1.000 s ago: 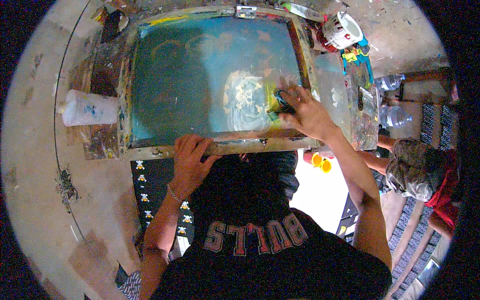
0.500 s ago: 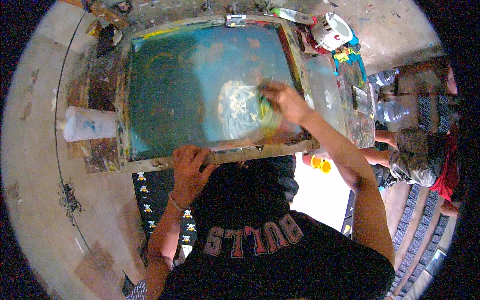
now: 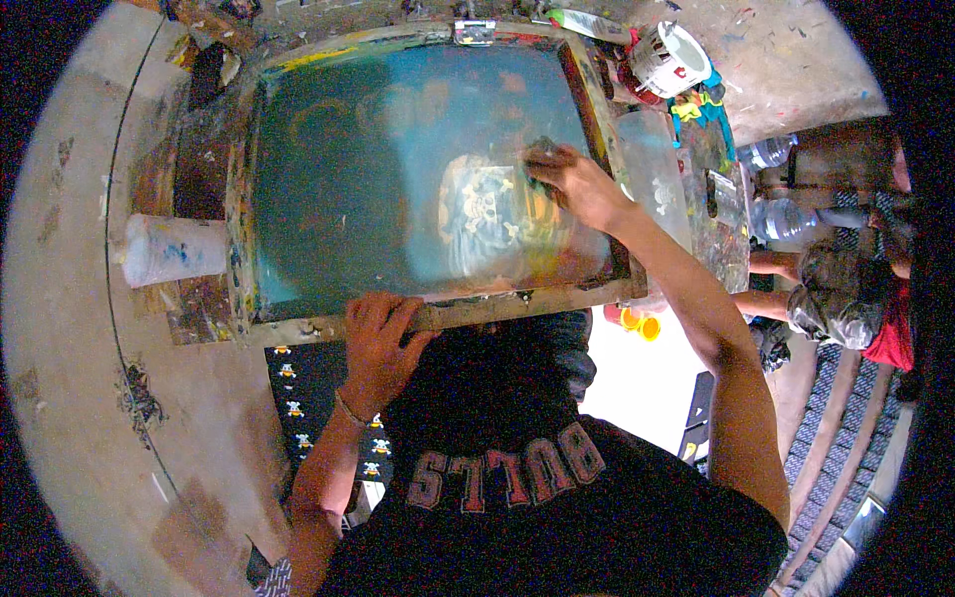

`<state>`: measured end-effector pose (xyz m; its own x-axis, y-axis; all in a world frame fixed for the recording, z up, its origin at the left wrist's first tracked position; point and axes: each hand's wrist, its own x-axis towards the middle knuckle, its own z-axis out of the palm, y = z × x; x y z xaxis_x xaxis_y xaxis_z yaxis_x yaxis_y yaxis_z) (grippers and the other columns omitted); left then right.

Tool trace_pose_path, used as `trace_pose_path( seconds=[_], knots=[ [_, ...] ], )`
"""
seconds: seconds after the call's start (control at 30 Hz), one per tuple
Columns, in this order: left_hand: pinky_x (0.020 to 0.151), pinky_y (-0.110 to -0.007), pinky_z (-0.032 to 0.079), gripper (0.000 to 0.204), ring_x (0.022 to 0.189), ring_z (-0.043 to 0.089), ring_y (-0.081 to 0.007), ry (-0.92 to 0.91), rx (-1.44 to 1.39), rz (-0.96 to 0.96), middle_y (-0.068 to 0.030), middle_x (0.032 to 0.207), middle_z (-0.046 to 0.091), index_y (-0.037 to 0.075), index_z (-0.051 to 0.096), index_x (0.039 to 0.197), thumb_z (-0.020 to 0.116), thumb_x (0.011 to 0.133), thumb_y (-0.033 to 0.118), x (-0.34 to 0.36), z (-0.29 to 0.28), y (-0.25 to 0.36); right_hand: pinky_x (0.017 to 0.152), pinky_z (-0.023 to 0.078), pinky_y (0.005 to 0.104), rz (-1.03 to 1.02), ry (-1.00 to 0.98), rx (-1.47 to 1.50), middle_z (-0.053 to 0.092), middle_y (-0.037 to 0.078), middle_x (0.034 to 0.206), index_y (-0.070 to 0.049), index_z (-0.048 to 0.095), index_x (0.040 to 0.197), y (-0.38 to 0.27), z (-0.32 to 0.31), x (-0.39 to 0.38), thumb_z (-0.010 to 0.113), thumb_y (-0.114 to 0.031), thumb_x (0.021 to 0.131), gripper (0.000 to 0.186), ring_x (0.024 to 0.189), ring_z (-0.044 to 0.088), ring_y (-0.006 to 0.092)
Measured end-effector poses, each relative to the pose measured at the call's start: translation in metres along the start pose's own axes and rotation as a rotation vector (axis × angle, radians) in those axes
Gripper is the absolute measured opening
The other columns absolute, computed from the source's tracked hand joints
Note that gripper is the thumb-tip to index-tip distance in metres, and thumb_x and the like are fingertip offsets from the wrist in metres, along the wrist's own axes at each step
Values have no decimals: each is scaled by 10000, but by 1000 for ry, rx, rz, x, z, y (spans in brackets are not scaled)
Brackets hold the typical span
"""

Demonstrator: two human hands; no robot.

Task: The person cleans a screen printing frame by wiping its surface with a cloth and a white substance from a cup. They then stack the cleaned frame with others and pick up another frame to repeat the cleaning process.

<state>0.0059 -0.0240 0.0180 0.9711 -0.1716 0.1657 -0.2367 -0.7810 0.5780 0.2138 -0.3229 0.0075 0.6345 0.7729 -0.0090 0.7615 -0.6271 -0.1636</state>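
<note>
A framed screen (image 3: 438, 310) with blue-green mesh (image 3: 328, 179) lies before me, bearing a pale patch with a skull-and-crossbones design (image 3: 482, 209) and yellow-orange smears beside it. My right hand (image 3: 582, 184) is closed on a small dark wad (image 3: 542, 151) at the mesh, just above and right of the patch; the wad's exact kind is unclear. My left hand (image 3: 383, 343) has its fingers wrapped over the front edge of the frame. Below it hangs black material (image 3: 295, 408) printed with small skulls.
A whitish plastic container (image 3: 174, 249) lies left of the frame. Right are a bucket (image 3: 668, 60), coloured rags (image 3: 701, 109), water bottles (image 3: 781, 219) and another person's legs and shorts (image 3: 836, 294). Yellow containers (image 3: 647, 326) show below the frame.
My right hand has moved toward the back of the screen, and the smear beside the design looks more orange. My left hand stays on the frame. The other person has shifted slightly.
</note>
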Motion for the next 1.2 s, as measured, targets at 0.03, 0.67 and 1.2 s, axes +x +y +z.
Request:
trace_pose_path(
  seconds=[0.03,0.67,1.2],
  knots=[
    [911,-461,385,440,987,554,-314,10,22,11,-100,995,590,60,653,1079,784,716,272,0,-1,1,1148,347,379,-42,-82,39,490,123,1424,-94,605,1273,0,2,0,623,-4,771,511,1357,408,315],
    [909,-467,390,457,983,547,-320,41,44,42,-102,981,595,69,654,1064,811,667,233,0,6,-4,1143,350,366,151,-399,164,429,169,1467,-104,630,1264,-2,-19,-30,678,0,737,540,1321,457,320],
    [905,-459,392,443,973,546,-312,79,31,50,-88,978,588,76,658,1051,810,663,228,1,5,-2,1118,370,413,9,-303,441,513,158,1379,-108,647,1189,-13,-3,1,682,2,759,445,1332,438,321]
  ],
)
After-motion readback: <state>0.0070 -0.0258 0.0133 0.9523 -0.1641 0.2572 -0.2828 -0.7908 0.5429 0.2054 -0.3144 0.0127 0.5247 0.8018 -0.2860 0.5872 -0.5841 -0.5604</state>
